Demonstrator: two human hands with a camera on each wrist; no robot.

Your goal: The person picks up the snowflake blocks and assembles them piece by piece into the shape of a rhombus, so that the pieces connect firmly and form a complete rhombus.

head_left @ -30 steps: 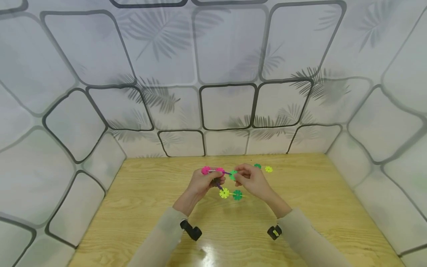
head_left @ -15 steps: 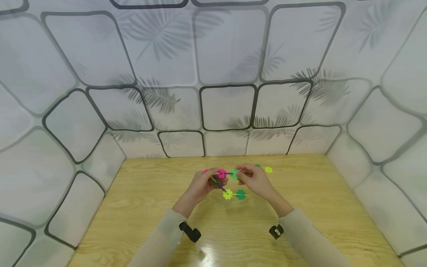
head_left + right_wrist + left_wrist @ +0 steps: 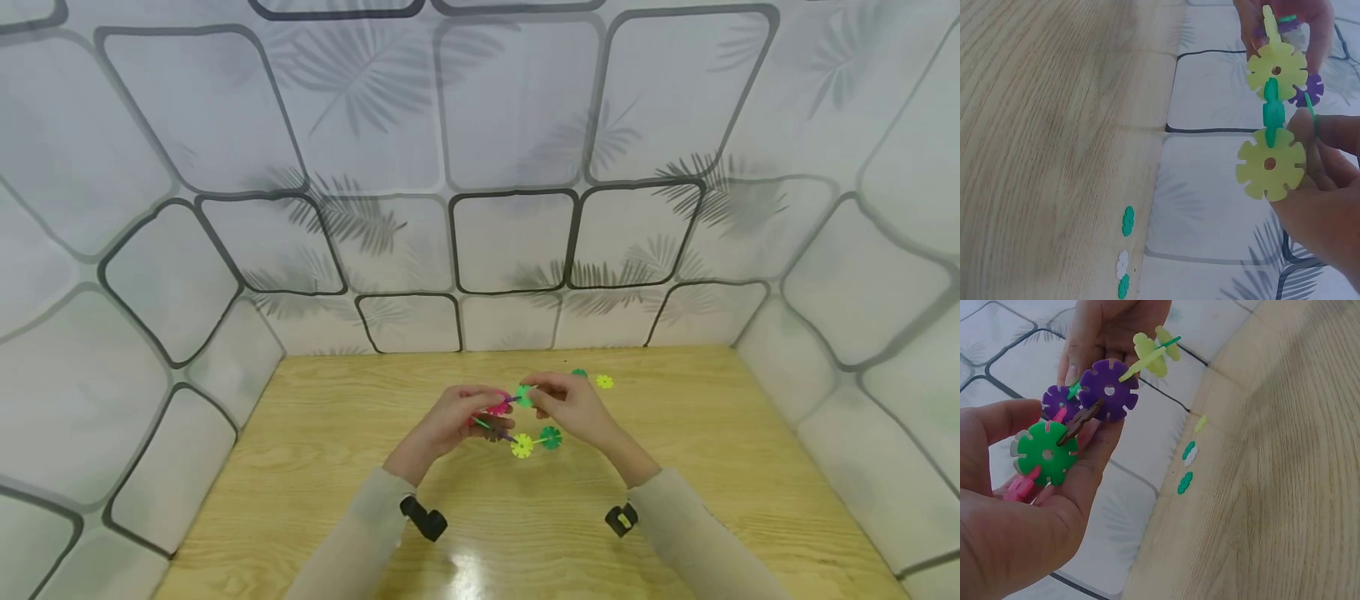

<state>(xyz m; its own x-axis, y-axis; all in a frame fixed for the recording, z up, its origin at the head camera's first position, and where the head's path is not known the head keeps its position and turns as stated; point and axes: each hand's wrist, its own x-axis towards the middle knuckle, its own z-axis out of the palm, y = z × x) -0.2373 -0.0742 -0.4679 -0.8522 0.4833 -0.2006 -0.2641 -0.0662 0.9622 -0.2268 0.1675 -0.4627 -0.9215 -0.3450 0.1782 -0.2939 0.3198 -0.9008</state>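
Observation:
A chain of interlocking notched plastic discs hangs between both hands over the table. My left hand (image 3: 453, 421) grips its left part, thumb on a pink disc (image 3: 497, 407). In the left wrist view a green disc (image 3: 1047, 454) sits in that hand, joined by a brown disc (image 3: 1082, 423) to a purple disc (image 3: 1109, 390). The right hand (image 3: 566, 408) pinches a light green disc (image 3: 525, 396), seen edge-on in the right wrist view, beside a purple disc (image 3: 1311, 89). From the chain's lower end stick out a yellow disc (image 3: 522, 446) and a dark green disc (image 3: 551, 437).
Beyond the right hand, a green disc (image 3: 579, 373) and a yellow disc (image 3: 604, 382) lie loose on the wooden table (image 3: 337, 517). A white disc (image 3: 1191, 456) lies there too, overlapping a green one. Patterned cloth walls (image 3: 510, 317) stand at the back and sides.
The left hand has turned, so its pink discs are now more covered by the fingers. The chain's lower yellow and dark green end has swung right and slightly down. The right hand keeps its pinch.

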